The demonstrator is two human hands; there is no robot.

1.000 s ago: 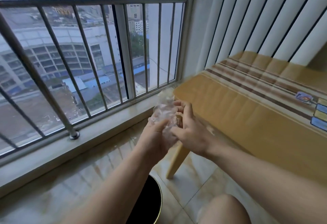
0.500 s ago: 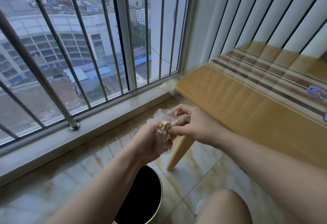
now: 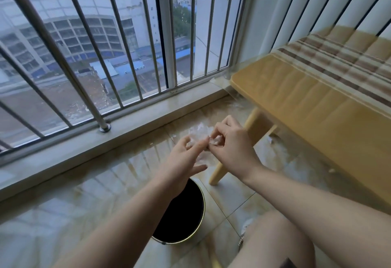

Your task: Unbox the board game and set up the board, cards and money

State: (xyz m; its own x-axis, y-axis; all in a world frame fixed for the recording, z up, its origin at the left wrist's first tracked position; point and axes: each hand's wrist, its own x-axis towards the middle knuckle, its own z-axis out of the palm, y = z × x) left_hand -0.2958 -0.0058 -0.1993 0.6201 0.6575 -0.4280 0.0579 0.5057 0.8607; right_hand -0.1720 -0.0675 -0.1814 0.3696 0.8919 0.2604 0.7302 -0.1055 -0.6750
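A crumpled clear plastic wrap (image 3: 197, 134) sits between both hands, low over the tiled floor and just above a black round bin (image 3: 179, 217). My right hand (image 3: 231, 149) pinches the wrap with curled fingers and thumb at its right side. My left hand (image 3: 182, 162) is beside it with fingers spread and loosened, its fingertips touching the wrap's left edge. Small pale bits show inside the wrap near the right fingertips. No board, cards or money appear in view.
A wooden table (image 3: 317, 102) with a striped mat (image 3: 342, 60) stands at the right, its leg (image 3: 234, 151) just behind my right hand. A barred window railing (image 3: 101, 60) and sill run along the left. My bare knee (image 3: 273, 242) is at the bottom right.
Both hands have dropped lower with the wrap, closer to the bin. My left hand has loosened from gripping the wrap to spread fingers. The view tilted down and left, losing the cards on the table.
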